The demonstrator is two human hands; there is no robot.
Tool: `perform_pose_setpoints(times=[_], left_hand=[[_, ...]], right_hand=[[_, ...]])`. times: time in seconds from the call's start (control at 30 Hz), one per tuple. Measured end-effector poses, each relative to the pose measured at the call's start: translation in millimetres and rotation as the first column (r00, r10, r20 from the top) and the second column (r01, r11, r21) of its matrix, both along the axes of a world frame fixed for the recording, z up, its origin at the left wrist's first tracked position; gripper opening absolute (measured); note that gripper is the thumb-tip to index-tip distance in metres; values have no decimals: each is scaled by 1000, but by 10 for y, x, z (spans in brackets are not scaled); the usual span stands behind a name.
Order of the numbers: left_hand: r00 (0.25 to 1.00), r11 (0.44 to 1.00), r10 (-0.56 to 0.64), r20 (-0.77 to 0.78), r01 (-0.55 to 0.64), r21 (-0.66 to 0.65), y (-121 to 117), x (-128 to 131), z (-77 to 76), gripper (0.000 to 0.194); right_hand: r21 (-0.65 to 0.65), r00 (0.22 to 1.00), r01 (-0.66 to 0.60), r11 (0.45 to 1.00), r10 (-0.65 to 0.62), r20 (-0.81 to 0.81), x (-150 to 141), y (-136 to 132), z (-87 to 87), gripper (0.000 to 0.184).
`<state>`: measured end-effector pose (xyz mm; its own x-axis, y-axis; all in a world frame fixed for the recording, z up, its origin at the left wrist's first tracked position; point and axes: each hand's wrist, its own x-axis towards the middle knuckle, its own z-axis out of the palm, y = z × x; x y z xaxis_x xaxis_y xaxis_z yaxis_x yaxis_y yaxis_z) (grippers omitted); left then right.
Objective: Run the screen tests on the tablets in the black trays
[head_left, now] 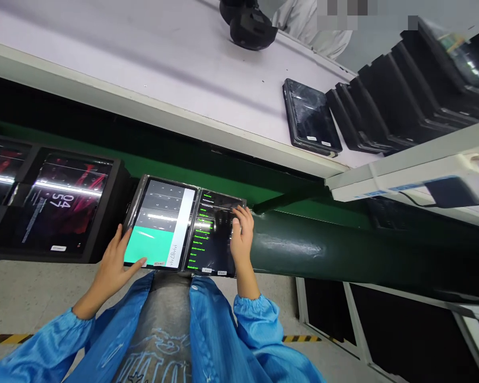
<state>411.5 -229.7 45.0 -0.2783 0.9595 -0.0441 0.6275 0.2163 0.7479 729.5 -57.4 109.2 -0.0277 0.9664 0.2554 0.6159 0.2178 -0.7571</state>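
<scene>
Two tablets lie side by side in front of me. The left tablet (pixel 159 221) shows a grey keypad and a green block. The right tablet (pixel 213 234) shows a dark menu with green text lines. My left hand (pixel 114 263) grips the left tablet's lower left corner, thumb resting on the green part of the screen. My right hand (pixel 241 236) holds the right tablet's right edge, fingers curled onto the screen. Both arms wear blue sleeves.
A tablet in a black tray (pixel 64 205) with a lit clock screen sits to the left on the green belt (pixel 295 247). On the white bench (pixel 143 58) beyond lie a dark tablet (pixel 311 117) and a row of black trays (pixel 391 101). Another person sits at the far side.
</scene>
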Motion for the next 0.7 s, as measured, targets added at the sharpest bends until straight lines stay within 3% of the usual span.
perform_pose_setpoints(times=[0.13, 0.23, 0.33, 0.43, 0.57, 0.7], left_hand=[[938, 992, 98, 334, -117, 37, 0, -150, -114, 69], [854, 975, 204, 479, -220, -23, 186, -259, -148, 73], [838, 973, 221, 499, -222, -57, 538, -317, -98, 77], [853, 977, 210, 477, -206, -62, 941, -334, -36, 78], [870, 978, 201, 450, -202, -46, 1389, -355, -38, 72], [895, 985, 171, 413, -170, -38, 1668, -383, -80, 76]], right_hand=[[-152, 951, 272, 950, -290, -110, 421, 30, -265, 52], [-359, 892, 339, 870, -418, -170, 632, 109, -532, 72], [-477, 894, 255, 841, -393, -216, 697, 232, -731, 79], [-458, 896, 192, 868, -345, -279, 643, 370, -816, 83], [-431, 898, 181, 884, -328, -295, 528, 489, -794, 79], [-404, 918, 189, 895, -307, -252, 492, 474, -733, 66]])
